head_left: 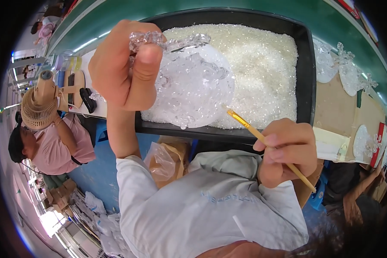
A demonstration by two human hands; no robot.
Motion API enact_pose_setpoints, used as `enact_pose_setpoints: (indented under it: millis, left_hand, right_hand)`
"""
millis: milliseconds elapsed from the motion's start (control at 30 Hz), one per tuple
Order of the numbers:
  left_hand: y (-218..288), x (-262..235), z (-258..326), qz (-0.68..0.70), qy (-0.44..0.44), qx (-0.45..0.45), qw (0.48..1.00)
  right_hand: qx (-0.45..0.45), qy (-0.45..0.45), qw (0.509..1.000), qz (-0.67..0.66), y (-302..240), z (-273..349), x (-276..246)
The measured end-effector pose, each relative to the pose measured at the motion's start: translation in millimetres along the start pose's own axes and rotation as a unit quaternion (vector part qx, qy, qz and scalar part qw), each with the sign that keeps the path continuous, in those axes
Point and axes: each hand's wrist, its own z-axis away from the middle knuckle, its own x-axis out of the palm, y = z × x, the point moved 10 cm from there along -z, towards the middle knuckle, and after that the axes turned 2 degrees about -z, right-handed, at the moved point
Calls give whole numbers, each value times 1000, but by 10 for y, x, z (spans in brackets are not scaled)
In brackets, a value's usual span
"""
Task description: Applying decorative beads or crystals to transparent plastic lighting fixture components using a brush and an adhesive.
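Note:
My left hand [131, 71] is closed round the clear, knobbly upper part of a transparent plastic ornament [198, 88]. Below the fingers spreads its round frosted disc, with clear raised shapes on its face, over a black tray [306, 81]. White glittering granules [266, 64] fill the tray. Between the fingers of my right hand [290, 150] is a thin paintbrush [256, 133] with a wooden handle and a gold-coloured ferrule. Its bristle tip is by the disc's lower right edge; whether it touches cannot be made out.
Similar clear ornaments [350, 77] lie on cardboard [335, 101] right of the tray. On the left are a beige fan [41, 103], a black object [88, 99] and a person in pink [66, 144]. Another person's arm [357, 198] shows at the lower right.

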Motion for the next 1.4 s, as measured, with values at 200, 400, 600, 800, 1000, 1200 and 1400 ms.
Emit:
enact_pose_setpoints:
  millis: [200,400,600,800,1000,1200,1400]
  left_hand:
    - [150,-20,-7,-93,16,30,995]
    - [255,-13,-22,-140,46,52,988]
    - [286,-16,1,-140,52,81,985]
    - [380,14,-23,-139,45,90,985]
    - [415,16,-20,-136,39,108,984]
    - [428,25,-20,-146,30,99,984]
    - [406,68,-26,-142,-1,95,985]
  right_hand:
    - [44,-72,989,118,73,-44,225]
    - [35,-69,990,120,82,-22,239]
    - [30,-66,990,124,76,-28,266]
    - [11,-87,991,98,74,-58,301]
    - [4,-96,991,91,79,-49,318]
    - [4,-70,990,120,46,-57,277]
    - [5,-92,983,161,54,-85,346]
